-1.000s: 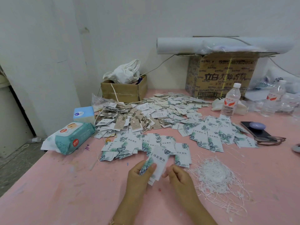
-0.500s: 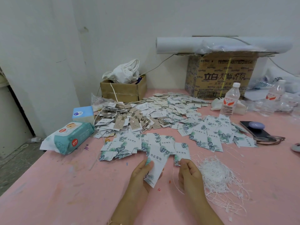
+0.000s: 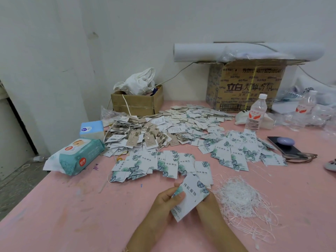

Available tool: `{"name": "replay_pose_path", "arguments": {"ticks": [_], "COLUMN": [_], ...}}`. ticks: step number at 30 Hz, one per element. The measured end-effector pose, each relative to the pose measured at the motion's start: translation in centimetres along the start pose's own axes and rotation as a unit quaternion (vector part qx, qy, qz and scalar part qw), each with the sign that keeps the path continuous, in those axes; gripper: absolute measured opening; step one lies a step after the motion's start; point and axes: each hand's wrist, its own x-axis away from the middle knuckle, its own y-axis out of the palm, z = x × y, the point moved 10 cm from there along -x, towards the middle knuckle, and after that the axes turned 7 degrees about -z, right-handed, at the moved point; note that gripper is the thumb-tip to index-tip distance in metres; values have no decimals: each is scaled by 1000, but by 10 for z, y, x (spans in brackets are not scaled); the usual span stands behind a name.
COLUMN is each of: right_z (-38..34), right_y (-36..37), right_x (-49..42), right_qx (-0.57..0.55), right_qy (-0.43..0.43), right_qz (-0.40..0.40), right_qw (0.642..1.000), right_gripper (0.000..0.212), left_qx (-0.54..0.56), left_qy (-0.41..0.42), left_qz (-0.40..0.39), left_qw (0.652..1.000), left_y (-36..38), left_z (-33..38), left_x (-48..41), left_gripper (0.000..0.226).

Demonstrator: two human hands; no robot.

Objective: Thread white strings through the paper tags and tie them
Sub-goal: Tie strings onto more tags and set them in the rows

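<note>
Both hands now meet on the paper tag (image 3: 190,194) at 6 o'clock; left hand (image 3: 163,201) pinches its edge, right hand (image 3: 206,206), back from the string pile (image 3: 240,199) at 3 o'clock, curls beneath it, so threading looks imminent

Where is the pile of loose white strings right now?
In the head view, the string pile lies on the pink table at lower right, just right of the right hand and nearer than the spread leaf-print tags.

Right hand (image 3: 207,206) back at tag (image 3: 190,195); left hand (image 3: 163,202) tilted tag rightward, print up.
</note>
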Motion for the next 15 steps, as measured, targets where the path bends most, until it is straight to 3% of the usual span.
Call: {"name": "replay_pose_path", "arguments": {"ticks": [6,8,12,15], "right_z": [-6,0,6,6], "right_y": [-5,-6,-19,-25], "right_x": [2,0,0,-1], "right_qx": [26,-6,-118,-127], "right_qy": [-7,9,28,21], "right_qz": [25,26,80,91], "right_qw": [999,1000,989,987], "right_gripper": [35,22,35,27], "left_qx": [-67,-79,-97,-110], "left_qy": [8,12,20,19], "left_qz": [-6,-3,10,14], "left_qw": [998,997,995,994], "left_y": [1,-2,-8,-7], "left_z": [0,0,0,1], "left_x": [1,0,-2,-1], "left_gripper": [32,33,31,29]}}
